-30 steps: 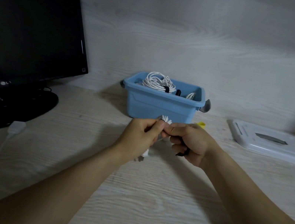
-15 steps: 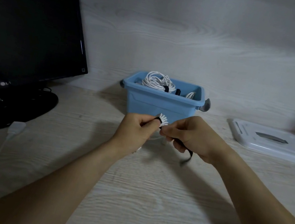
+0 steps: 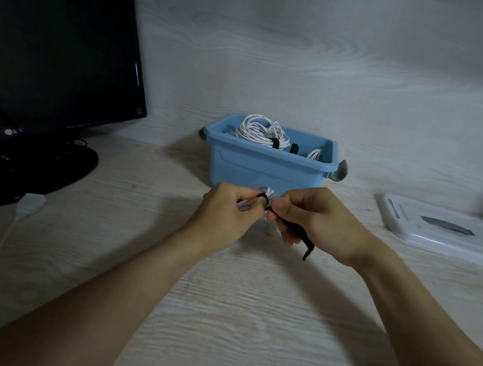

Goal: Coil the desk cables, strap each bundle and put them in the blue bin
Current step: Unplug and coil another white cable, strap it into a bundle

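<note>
Head view shows both hands meeting just in front of the blue bin [image 3: 268, 168]. Compared with half a second ago, the black strap [image 3: 296, 228] now trails further out of the right hand, its loose tail hanging down past the right palm, and the hands sit much where they were. A second ago the strap was mostly tucked inside the right fist and only a short black bit showed.

The left hand [image 3: 225, 212] is curled round a small white cable bundle [image 3: 266, 191]; only the looped ends of the bundle poke out above the left fingers, and a white end shows below, between the two hands. The right hand [image 3: 317, 219] pinches the strap between thumb and fingers right beside the bundle, with one turn of the strap lying round the bundle's top where the two hands touch.

Beyond the hands, the bin already holds a larger coil of white cable [image 3: 261, 132] with a black strap on it, and another coil shows near its right wall. Far to the left of the left hand stands a dark monitor [image 3: 50, 39], with a white plug and cord [image 3: 29, 201] lying on the desk [image 3: 241, 326] before its base. To the right of the right hand lies a flat white lid [image 3: 449, 233].
</note>
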Demonstrator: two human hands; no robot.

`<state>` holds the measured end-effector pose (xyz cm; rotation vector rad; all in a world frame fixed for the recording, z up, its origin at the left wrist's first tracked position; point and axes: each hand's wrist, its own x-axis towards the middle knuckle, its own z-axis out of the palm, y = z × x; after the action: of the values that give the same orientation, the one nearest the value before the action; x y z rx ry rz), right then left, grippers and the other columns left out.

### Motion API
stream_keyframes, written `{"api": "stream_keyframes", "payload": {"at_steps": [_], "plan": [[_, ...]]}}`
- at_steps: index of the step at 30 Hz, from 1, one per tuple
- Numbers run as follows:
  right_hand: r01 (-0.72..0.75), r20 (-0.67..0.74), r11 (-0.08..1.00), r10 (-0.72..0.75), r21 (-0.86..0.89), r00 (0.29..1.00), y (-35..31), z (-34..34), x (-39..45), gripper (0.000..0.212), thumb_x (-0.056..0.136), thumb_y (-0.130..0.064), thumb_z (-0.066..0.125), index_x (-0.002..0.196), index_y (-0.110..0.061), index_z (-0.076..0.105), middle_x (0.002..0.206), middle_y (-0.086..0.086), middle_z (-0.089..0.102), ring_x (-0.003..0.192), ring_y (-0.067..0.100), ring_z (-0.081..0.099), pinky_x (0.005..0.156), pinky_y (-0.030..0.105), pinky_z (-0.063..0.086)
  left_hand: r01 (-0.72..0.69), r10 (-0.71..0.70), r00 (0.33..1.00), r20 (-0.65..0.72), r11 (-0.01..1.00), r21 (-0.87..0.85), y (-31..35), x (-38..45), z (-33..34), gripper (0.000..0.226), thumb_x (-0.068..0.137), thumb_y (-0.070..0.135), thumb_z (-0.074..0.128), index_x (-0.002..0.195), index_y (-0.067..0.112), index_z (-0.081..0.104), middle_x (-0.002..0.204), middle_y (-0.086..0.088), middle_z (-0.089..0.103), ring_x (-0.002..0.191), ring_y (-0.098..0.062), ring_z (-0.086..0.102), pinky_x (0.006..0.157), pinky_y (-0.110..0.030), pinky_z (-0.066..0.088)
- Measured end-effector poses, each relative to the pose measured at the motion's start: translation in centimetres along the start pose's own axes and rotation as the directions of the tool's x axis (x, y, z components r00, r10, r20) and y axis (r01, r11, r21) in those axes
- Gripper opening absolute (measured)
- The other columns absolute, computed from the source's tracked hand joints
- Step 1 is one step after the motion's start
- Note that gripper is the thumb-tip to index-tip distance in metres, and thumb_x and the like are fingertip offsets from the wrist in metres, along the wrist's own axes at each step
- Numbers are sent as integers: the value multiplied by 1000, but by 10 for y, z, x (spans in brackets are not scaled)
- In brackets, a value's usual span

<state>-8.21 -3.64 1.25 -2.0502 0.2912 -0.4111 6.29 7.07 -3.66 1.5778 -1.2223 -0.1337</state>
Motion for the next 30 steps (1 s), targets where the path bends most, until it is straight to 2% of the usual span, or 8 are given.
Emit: {"api": "stream_keyframes", "payload": {"at_steps": [2, 5, 8, 11, 17, 22, 25, 30], "plan": [[9, -17, 1000, -8, 11, 1000, 0, 2, 1, 34, 101, -21, 56, 76, -2, 67, 64, 14, 56, 58, 26, 53, 54, 24, 44, 7, -7, 1000, 25, 1000, -8, 1, 0, 1, 19, 83, 48, 60, 76, 39, 75, 83, 8, 75, 92, -15, 70, 85, -47, 54], [-3, -82, 997, 9, 73, 997, 2, 4, 2, 34, 101, -19, 56, 73, -2, 66, 56, 7, 58, 48, 15, 53, 48, 18, 41, -31, 28, 996, 89, 999, 26, 3, -2, 0, 34, 85, 56, 56, 85, 28, 76, 89, 8, 75, 97, -14, 68, 87, -46, 53], [-27, -136, 989, 47, 148, 990, 5, 7, 4, 32, 99, -19, 59, 77, 4, 67, 51, 3, 57, 42, 11, 51, 43, 17, 37, -87, 67, 984, 164, 990, 112, 6, -4, -7, 31, 94, 45, 52, 86, 25, 74, 82, 8, 73, 88, -5, 65, 89, -45, 49], [-45, -113, 987, 62, 152, 992, 8, 10, 4, 30, 95, -21, 64, 76, 1, 72, 58, 10, 60, 48, 18, 55, 46, 21, 40, -116, 61, 974, 216, 960, 255, 9, -6, -10, 24, 98, 30, 54, 79, 32, 68, 75, 7, 70, 81, -1, 60, 96, -39, 37], [-80, -42, 991, 85, 104, 996, 7, 11, 1, 32, 94, -25, 65, 69, -6, 72, 62, 12, 61, 50, 20, 57, 48, 25, 42, -152, 3, 943, 333, 893, 423, 9, -8, -11, 21, 100, 27, 52, 86, 40, 62, 89, 14, 68, 102, -4, 53, 84, -27, 19], [-85, -82, 975, 104, 206, 991, 7, 17, 3, 33, 93, -21, 64, 63, -11, 72, 57, 7, 59, 45, 18, 54, 46, 24, 38, -156, 41, 949, 313, 922, 353, 6, -7, -13, 17, 97, 29, 56, 96, 36, 71, 87, 24, 63, 111, -2, 53, 90, -27, 22], [-111, -79, 927, 149, 359, 986, 7, 20, 4, 30, 94, -19, 62, 68, -5, 68, 55, 4, 57, 44, 15, 51, 45, 21, 39, -189, 121, 958, 258, 948, 257, 8, -9, -16, 18, 91, 40, 53, 84, 45, 68, 83, 32, 64, 106, 6, 56, 100, -42, 37], [-187, -24, 857, 226, 481, 974, 6, 23, 4, 23, 92, -19, 65, 71, -9, 66, 56, 1, 57, 46, 10, 51, 47, 20, 35, -214, 171, 962, 214, 956, 202, 12, -11, -17, 23, 90, 41, 56, 71, 52, 63, 84, 36, 64, 102, 7, 58, 93, -51, 46]]}}
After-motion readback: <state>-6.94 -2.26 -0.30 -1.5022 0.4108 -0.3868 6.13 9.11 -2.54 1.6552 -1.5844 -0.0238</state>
